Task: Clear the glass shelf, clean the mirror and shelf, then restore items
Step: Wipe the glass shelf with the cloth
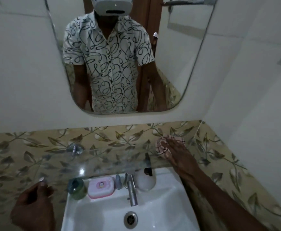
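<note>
The right hand (174, 152) lies flat on a checked pink-and-white cloth (163, 145), fingers (167, 144) extended and pressing it onto the right end of the glass shelf (103, 157), close against the leaf-patterned wall tiles (36, 144). The left hand (34, 202) hovers below the shelf's left front corner, fingers loosely curled with thumb and forefinger nearly meeting; whether they pinch the glass edge cannot be told. The shelf carries nothing but the cloth; a chrome bracket (74, 149) fixes it to the wall. Above hangs the rounded mirror (178, 64), reflecting a person in a scribble-print shirt. Below, the white basin (161, 205) holds the removed items along its back ledge: a green jar (77, 189), a pink soap box (101, 186), a small grey object (118, 180) and a white pump dispenser (145, 179), the last two flanking the chrome tap (131, 190). The drain (130, 220) lies centre-front.
</note>
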A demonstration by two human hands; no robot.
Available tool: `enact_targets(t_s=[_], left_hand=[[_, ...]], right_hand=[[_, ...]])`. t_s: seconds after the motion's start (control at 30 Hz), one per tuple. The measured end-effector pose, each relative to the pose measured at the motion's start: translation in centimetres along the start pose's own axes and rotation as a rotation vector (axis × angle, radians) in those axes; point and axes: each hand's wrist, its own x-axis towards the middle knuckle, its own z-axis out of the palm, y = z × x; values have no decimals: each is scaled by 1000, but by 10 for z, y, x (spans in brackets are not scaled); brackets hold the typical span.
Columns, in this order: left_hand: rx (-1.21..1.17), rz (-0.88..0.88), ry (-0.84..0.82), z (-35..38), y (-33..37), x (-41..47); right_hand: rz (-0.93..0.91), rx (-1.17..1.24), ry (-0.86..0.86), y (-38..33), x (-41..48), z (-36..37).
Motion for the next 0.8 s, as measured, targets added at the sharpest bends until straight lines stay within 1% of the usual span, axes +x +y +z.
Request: enact_targets(t_s=[0.07, 0.13, 0.17, 0.27, 0.33, 0.4, 0.5, 0.53, 0.57, 0.67, 0.73, 0.8], left_hand=[[9, -34, -33, -3, 1, 3], [35, -54, -82, -5, -1, 10], [45, -56, -80, -5, 1, 9], [73, -2, -57, -3, 13, 0], [93, 45, -64, -2, 13, -1], [135, 82, -46, -4, 15, 3], [235, 141, -2, -9, 13, 5], [259, 158, 16, -10, 15, 5], [268, 160, 22, -8, 16, 3], [243, 145, 21, -7, 21, 2], [240, 131, 33, -8, 22, 2], [242, 130, 45, -9, 24, 2]], right_hand=[[-14, 10, 5, 9, -5, 1], [-17, 6, 62, 20, -11, 1], [-9, -5, 101, 28, -14, -2], [68, -44, 212, 43, -16, -14], [102, -70, 256, 43, -13, -18], [166, -85, 248, 33, -12, -16], [342, -94, 240, 1, -15, 1], [350, -95, 241, -17, -16, 9], [316, -101, 239, -35, -18, 16], [74, 9, 208, -105, -7, 38], [-131, 116, 157, -154, 15, 49], [-351, 177, 71, -201, 44, 57]])
